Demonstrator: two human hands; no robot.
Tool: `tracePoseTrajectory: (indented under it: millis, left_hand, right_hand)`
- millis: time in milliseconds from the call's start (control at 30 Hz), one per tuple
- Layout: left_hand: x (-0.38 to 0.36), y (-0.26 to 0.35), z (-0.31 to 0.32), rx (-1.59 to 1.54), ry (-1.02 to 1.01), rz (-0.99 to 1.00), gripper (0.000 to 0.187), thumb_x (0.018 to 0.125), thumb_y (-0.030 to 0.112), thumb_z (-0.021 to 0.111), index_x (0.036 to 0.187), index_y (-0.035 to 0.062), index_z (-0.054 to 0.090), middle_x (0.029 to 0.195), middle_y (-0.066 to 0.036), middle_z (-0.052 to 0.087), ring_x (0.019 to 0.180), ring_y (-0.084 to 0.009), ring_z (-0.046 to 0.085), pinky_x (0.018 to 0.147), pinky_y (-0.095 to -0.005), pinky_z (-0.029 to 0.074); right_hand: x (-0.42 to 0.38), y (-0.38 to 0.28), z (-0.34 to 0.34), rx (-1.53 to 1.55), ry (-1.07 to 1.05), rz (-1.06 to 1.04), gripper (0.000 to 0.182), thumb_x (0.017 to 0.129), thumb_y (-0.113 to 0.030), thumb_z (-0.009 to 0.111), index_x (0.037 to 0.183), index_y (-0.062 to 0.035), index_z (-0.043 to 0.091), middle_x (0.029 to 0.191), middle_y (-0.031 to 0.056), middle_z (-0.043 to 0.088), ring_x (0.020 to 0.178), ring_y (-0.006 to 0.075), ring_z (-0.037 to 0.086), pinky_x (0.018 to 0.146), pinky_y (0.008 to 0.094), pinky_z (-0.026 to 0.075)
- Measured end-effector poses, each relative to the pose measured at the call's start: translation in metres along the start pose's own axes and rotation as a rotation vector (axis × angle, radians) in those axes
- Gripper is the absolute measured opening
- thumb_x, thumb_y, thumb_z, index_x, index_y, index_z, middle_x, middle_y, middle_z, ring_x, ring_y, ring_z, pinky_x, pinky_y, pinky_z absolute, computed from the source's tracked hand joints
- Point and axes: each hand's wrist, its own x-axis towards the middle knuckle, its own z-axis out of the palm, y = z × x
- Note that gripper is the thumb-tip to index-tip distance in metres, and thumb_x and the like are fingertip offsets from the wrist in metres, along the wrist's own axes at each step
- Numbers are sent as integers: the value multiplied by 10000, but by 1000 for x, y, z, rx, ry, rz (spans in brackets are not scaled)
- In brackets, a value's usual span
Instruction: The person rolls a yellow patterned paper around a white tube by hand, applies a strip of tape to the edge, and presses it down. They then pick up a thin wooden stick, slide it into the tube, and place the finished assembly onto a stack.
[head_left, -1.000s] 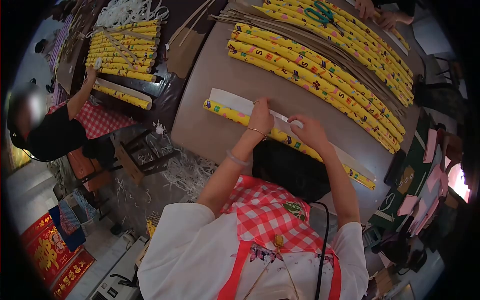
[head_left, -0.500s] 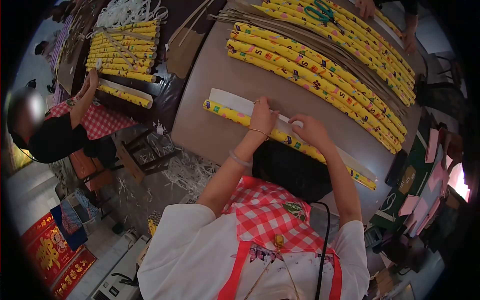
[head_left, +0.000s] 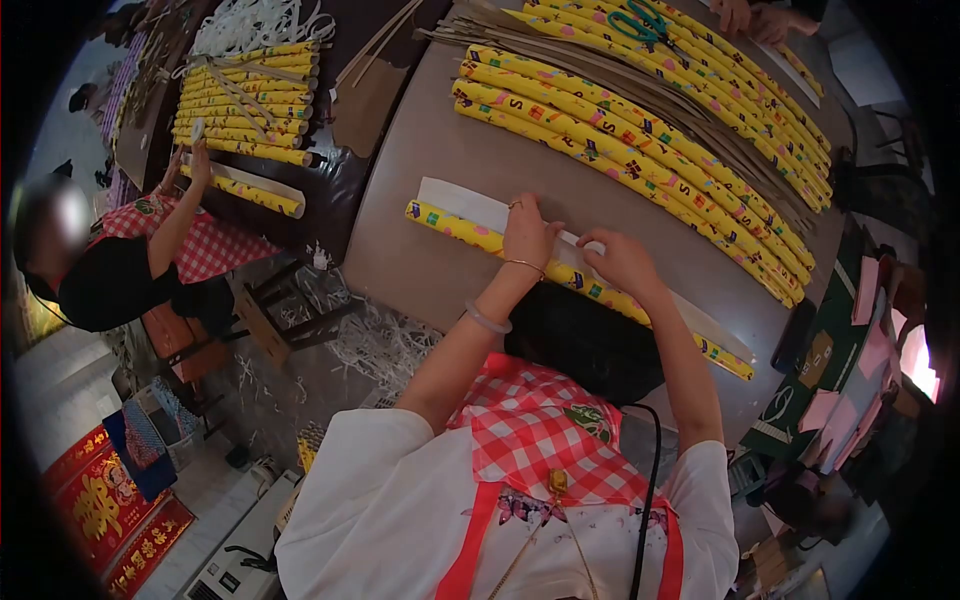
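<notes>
A yellow patterned paper roll (head_left: 455, 226) lies slanting across the near part of the brown table, a pale strip of its paper (head_left: 470, 202) showing along the far side. My left hand (head_left: 528, 232) rests on the middle of the roll, fingers bent and close together at the pale strip. Just to its right, my right hand (head_left: 618, 262) touches the strip's edge with thumb and forefinger curled. What lies between the fingers of either hand is too small to make out.
Finished yellow rolls (head_left: 620, 150) lie in rows beyond, with brown strips (head_left: 690, 150) and green scissors (head_left: 638, 22) among them. A co-worker's hands (head_left: 760, 20) are at the far edge. Another person (head_left: 120, 270) sits left beside stacked rolls (head_left: 245, 100). A dark phone (head_left: 793, 338) lies right.
My hands have hardly moved on the roll. The left person's hands have come apart and lifted slightly; the far co-worker's hands have drawn together at the top edge.
</notes>
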Motion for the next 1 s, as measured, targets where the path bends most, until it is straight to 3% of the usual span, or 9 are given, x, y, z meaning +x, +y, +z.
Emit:
tracePoseTrajectory:
  millis: [100,167,700,767,867,1000]
  left_hand:
    - [-1,0,0,0,-3,-4,545,629,112,785,1061,12,467,1049,-195,528,992,-364,522,827,-403,448]
    - [0,-3,2,25,78,82,527,615,109,805,1014,-4,480,891,-172,535,839,-342,538,731,-397,455]
    - [-1,-1,2,33,92,100,541,598,79,804,1019,7,471,895,-172,532,852,-343,541,741,-399,454]
    - [-1,1,0,27,-4,28,576,596,81,798,1052,13,453,1033,-199,519,984,-368,519,835,-396,446]
    - [-1,-1,3,43,81,93,532,601,80,800,1010,10,467,910,-179,534,866,-351,543,748,-402,455]
    - [-2,-2,5,62,123,142,530,603,80,798,1009,14,464,923,-185,533,879,-359,540,753,-404,454]
  right_hand:
    - [2,4,4,-37,41,-39,221,787,-287,575,957,-186,675,725,115,647,724,289,633,679,405,500]
    - [2,4,3,-16,27,-17,228,787,-289,573,960,-181,674,755,124,651,754,311,628,704,411,498]
    - [4,6,5,-21,33,-30,246,792,-319,569,962,-177,676,815,133,663,810,338,623,753,427,492]
    - [4,5,4,-41,27,-21,246,797,-330,564,962,-186,676,807,127,663,808,331,626,744,423,496]
    - [5,6,5,-53,28,-16,244,801,-336,558,961,-193,675,795,118,663,803,321,629,734,418,498]
    - [4,6,6,-36,37,-13,241,800,-335,557,960,-198,675,786,112,662,793,315,630,725,415,499]
